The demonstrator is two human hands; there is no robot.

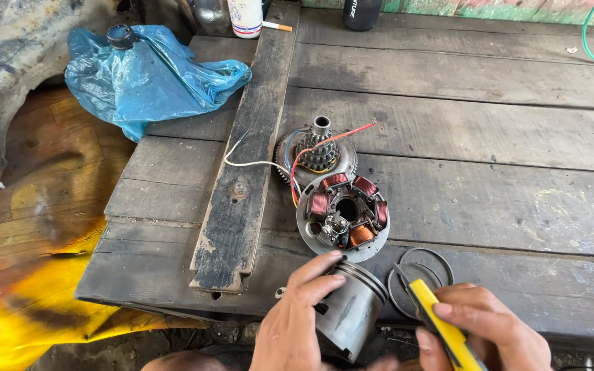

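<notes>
Below, piston (350,310) base hidden; pliers (441,328) handle cropped.

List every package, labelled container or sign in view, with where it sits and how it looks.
White cup: top edge, left of centre; cylindrical, red band near its base.
Black bottle: top edge, centre; dark cylinder with pale lettering.
Blue plastic bag: upper left, crumpled.
No signs or screens.

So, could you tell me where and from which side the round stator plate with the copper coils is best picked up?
Probably by the stator plate's bare metal rim, from its right or near edge. The coils sit on top and wires trail off its upper left, beside the gear, so that side and the face look awkward to grip.
</notes>
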